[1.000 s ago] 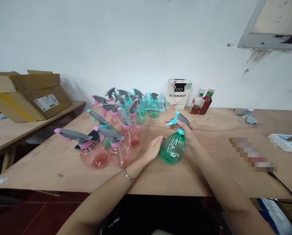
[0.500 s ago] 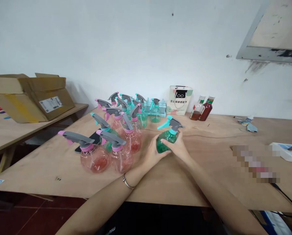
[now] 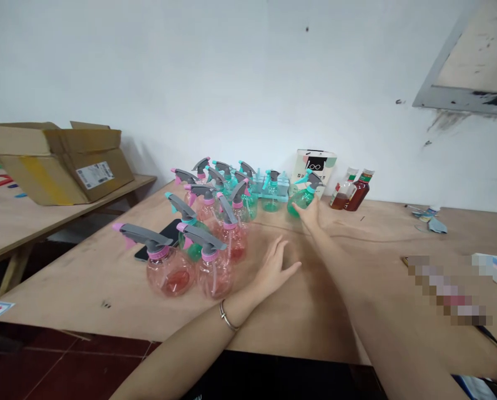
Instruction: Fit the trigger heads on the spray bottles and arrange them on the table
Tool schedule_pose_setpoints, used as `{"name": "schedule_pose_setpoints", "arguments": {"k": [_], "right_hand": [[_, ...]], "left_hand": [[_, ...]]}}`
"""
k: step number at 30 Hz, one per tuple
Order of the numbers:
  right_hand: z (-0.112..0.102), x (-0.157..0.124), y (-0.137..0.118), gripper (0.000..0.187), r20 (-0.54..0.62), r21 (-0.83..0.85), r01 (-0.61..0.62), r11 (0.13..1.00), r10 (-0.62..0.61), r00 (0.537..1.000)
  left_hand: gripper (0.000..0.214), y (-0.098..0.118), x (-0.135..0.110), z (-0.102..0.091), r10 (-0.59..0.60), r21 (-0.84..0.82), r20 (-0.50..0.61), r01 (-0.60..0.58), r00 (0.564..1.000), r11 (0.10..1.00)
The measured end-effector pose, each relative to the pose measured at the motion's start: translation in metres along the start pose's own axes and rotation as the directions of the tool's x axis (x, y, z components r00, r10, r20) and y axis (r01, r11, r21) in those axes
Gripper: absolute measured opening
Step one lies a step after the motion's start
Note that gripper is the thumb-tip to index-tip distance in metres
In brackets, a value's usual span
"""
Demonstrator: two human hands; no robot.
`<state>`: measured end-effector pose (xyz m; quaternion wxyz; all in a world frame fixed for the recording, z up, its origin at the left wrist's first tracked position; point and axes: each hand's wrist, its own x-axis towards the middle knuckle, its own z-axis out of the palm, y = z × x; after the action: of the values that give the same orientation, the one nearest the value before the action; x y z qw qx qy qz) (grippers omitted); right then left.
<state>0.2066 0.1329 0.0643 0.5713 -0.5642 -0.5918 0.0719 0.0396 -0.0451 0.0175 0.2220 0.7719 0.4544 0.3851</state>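
My right hand [image 3: 310, 214] is closed round the lower body of a green spray bottle [image 3: 299, 202] with a turquoise and grey trigger head, in front of the paper bag. My left hand [image 3: 274, 269] holds nothing; its fingers are apart, low over the table to the right of the pink bottles. Nearest to it stand a pink spray bottle [image 3: 215, 275] and another pink spray bottle [image 3: 232, 241]. A green spray bottle [image 3: 270, 199] is upright just left of the one I hold. Several more pink and green bottles crowd together at the left.
A paper bag [image 3: 315, 161] and two brown-liquid bottles [image 3: 351, 191] stand by the wall. A phone [image 3: 171, 233] lies behind the front bottles. On the left table is an open cardboard box [image 3: 65, 166]. A blurred-out item [image 3: 443, 289] with a cable lies at the right.
The green spray bottle has moved away from me toward the back, carried by my right hand alone. My left hand has let go of it and opened. The view has shifted slightly.
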Motion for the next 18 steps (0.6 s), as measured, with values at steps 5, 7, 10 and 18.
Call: {"name": "schedule_pose_setpoints", "arguments": {"k": [5, 7, 10, 18], "right_hand": [[0.029, 0.02, 0.012, 0.068, -0.017, -0.018, -0.053, 0.998, 0.053, 0.998], [0.036, 0.026, 0.017, 0.073, 0.003, -0.029, -0.069, 0.997, 0.069, 0.998], [0.043, 0.033, 0.024, 0.086, 0.032, -0.045, -0.087, 0.995, 0.088, 0.996], [0.041, 0.036, 0.024, 0.099, 0.118, -0.107, -0.08, 0.991, 0.093, 0.989]], "left_hand": [[0.046, -0.004, -0.001, 0.003, 0.038, 0.018, 0.072, -0.04, 0.997, 0.999], [0.043, -0.005, -0.002, 0.004, 0.058, 0.015, 0.057, -0.059, 0.997, 0.998], [0.042, -0.005, -0.002, 0.004, 0.075, 0.014, 0.058, -0.076, 0.995, 0.997], [0.035, -0.007, -0.001, 0.006, 0.07, 0.047, 0.104, -0.076, 0.992, 0.996]]}}
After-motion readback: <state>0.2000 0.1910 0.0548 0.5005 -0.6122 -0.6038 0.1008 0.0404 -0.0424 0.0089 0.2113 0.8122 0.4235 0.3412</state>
